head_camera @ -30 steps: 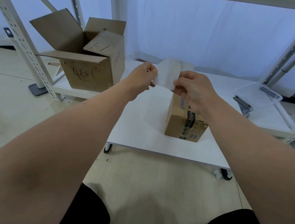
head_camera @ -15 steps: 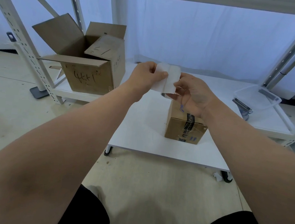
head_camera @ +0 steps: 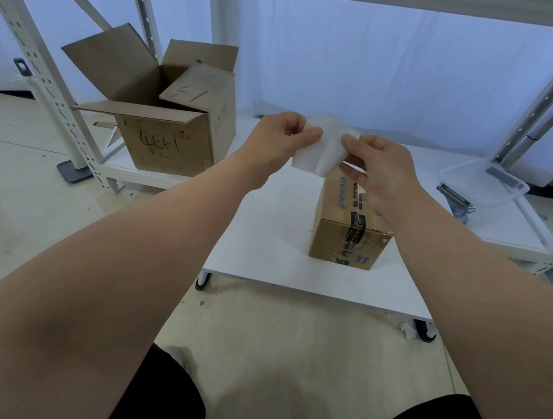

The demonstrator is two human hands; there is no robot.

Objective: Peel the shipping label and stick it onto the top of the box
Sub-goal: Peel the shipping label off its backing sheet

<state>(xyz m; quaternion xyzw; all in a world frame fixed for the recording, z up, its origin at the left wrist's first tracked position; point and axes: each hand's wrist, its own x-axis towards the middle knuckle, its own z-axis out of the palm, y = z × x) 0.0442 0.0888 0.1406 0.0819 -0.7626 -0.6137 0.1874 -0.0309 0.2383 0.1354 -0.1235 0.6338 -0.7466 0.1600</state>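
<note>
A white shipping label [head_camera: 324,147] is held in the air above the far end of a small taped cardboard box [head_camera: 346,234]. My left hand [head_camera: 279,140] pinches the label's left edge between thumb and fingers. My right hand [head_camera: 379,171] pinches its right edge, fingers curled above the top of the box. The box stands on a low white table [head_camera: 266,238]. The label shows a vertical fold or seam down its middle. The far part of the box top is hidden by my right hand and the label.
A large open cardboard box [head_camera: 162,124] with handwriting sits on the low shelf at the left. A clear plastic bin [head_camera: 482,186] lies on the shelf at the right. White rack uprights [head_camera: 44,68] frame both sides. My knees are at the bottom edge.
The label has dropped a little and come closer to the box. Both hands keep hold of it, and my right fingers have shifted along its right edge.
</note>
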